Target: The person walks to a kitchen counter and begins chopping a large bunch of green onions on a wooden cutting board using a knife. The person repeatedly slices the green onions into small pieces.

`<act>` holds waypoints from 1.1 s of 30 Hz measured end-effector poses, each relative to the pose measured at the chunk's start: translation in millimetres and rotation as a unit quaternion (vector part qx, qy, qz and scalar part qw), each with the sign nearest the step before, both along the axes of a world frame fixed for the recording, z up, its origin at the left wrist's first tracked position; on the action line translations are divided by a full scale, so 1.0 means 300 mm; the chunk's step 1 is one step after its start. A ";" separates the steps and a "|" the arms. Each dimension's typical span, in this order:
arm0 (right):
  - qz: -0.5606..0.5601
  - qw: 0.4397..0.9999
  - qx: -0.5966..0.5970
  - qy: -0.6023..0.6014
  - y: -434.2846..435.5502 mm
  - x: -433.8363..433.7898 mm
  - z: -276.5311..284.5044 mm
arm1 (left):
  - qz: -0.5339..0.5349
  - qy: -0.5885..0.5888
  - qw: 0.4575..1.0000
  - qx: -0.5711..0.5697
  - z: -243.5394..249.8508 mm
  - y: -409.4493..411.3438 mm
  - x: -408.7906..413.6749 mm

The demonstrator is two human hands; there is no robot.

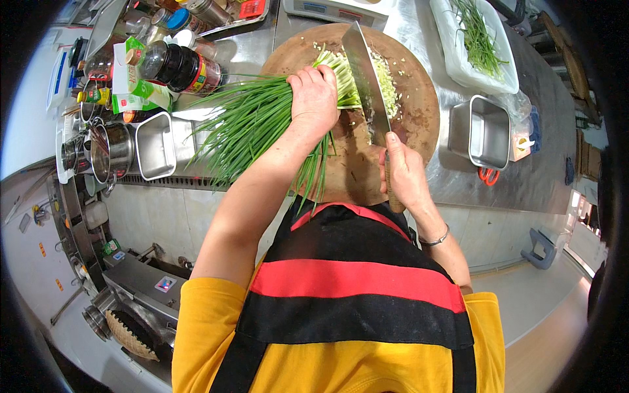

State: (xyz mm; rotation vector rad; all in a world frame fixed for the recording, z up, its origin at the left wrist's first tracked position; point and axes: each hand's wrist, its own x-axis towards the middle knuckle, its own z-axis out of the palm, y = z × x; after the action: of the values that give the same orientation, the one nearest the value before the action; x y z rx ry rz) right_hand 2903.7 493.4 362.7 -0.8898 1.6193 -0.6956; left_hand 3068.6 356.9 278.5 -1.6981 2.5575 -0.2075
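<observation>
A large bunch of long green chives point(255, 113) lies across the left side of a round wooden chopping board point(417, 108), its leafy ends hanging past the board's edge. My left hand point(314, 96) presses down on the bunch close to the pale cut ends. In my right hand point(405, 172) is the wooden handle of a Chinese cleaver point(366, 83), its broad blade standing beside the cut ends, just right of my left fingers. Finely chopped pale pieces point(385, 86) are heaped on the blade's far side, with bits scattered around them.
Sauce bottles point(184, 66) and jars crowd the left of the steel counter point(535, 147), near a steel container point(156, 146) and a pot point(113, 152). At right are another steel container point(489, 132), red-handled scissors point(488, 176) and a lined white tub point(444, 44) of greens. A scale point(339, 12) stands behind the board.
</observation>
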 end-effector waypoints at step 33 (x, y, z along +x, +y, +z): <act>0.006 1.000 0.014 -0.007 0.014 0.008 -0.040 | -0.007 -0.033 0.997 -0.072 0.002 0.008 0.001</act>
State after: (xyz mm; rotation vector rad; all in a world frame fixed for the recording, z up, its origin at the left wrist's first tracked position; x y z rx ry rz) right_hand 2906.0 497.6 350.8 -0.8714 1.6062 -0.6691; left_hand 3068.7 359.3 279.2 -1.6890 2.5639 -0.4520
